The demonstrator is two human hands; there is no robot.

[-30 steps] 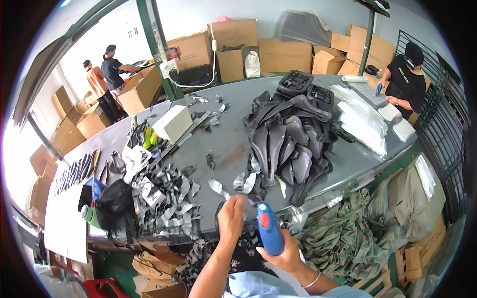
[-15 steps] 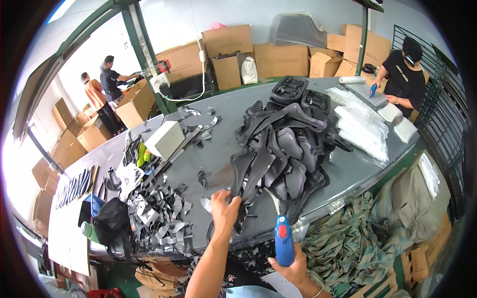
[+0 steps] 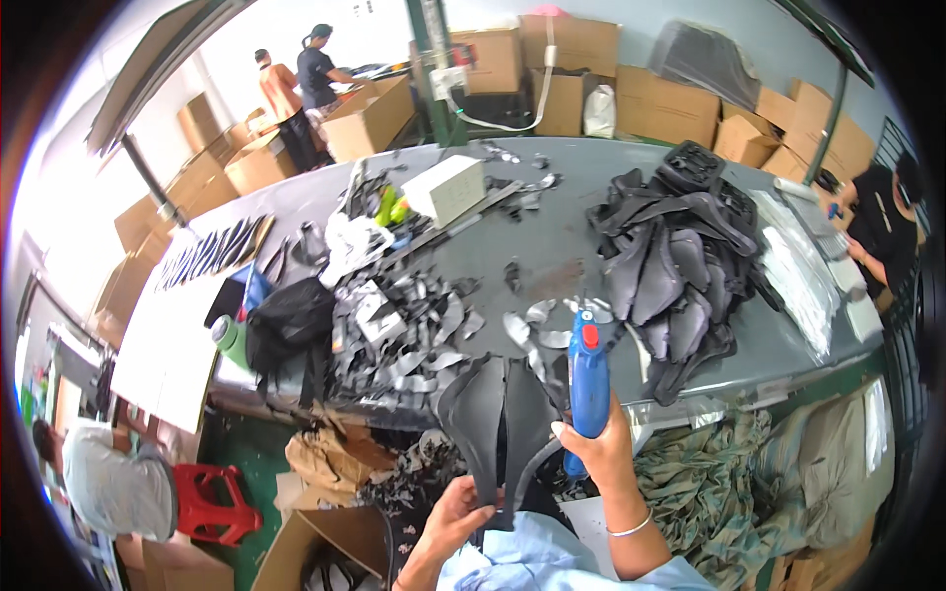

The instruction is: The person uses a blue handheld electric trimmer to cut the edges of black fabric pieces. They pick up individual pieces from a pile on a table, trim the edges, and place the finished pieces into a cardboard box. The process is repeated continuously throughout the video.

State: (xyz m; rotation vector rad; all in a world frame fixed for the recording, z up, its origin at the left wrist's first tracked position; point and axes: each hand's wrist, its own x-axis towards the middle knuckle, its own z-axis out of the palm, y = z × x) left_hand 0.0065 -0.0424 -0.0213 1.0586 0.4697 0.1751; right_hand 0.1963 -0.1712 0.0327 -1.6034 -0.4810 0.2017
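Observation:
My left hand (image 3: 455,517) pinches the narrow end of a black moulded saddle-shaped piece (image 3: 473,409), split by a long slot down its middle. It is held up in front of me, near the table's front edge. In my right hand (image 3: 603,451) is a blue handheld power tool (image 3: 589,384) with a red button, its front end pointing away from me, just right of the piece. The tool's working tip is hard to make out. A heap of similar black moulded pieces (image 3: 645,276) lies on the grey table (image 3: 537,236) to the right.
Grey and black scraps (image 3: 404,360) cover the table's left part, near a white box (image 3: 445,190) and a black bag (image 3: 293,325). Clear plastic bags (image 3: 793,281) lie at the right. Camouflage cloth (image 3: 700,483) is bundled below the table edge. A co-worker (image 3: 882,231) stands at far right.
My left hand has drawn the black piece from the heap toward me and holds it up. The blue tool has risen beside it. My view has turned left.

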